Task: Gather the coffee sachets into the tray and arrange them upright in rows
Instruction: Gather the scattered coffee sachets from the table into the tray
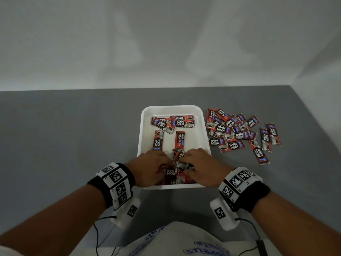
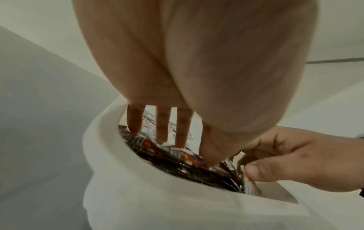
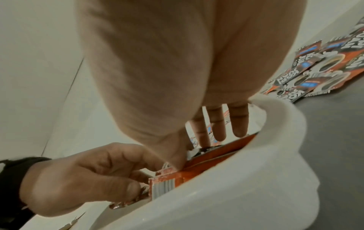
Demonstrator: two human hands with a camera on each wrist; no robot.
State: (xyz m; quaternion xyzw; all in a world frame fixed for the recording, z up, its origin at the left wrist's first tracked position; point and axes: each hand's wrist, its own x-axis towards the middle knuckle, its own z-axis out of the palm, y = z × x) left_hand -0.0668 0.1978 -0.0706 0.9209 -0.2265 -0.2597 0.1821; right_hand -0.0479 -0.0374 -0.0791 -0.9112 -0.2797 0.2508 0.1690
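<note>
A white tray (image 1: 144, 126) sits in the middle of the grey table. At its near end both hands meet over a bunch of red-and-black coffee sachets (image 1: 178, 174) standing on edge against the near wall. My left hand (image 1: 151, 167) grips the bunch from the left, its fingers (image 2: 163, 124) reaching down onto the sachet tops (image 2: 177, 161). My right hand (image 1: 201, 167) grips it from the right, thumb pinching a sachet end (image 3: 206, 163). Several more sachets (image 1: 177, 123) lie flat farther back in the tray. A loose pile of sachets (image 1: 234, 132) lies on the table to the right.
The tray's near rim (image 3: 256, 171) curves close under both wrists. The loose pile (image 3: 325, 70) spreads toward the table's right edge. A pale wall stands behind the table. Bare grey table stretches left of the tray. Thin cables hang from the wrist cameras near my body.
</note>
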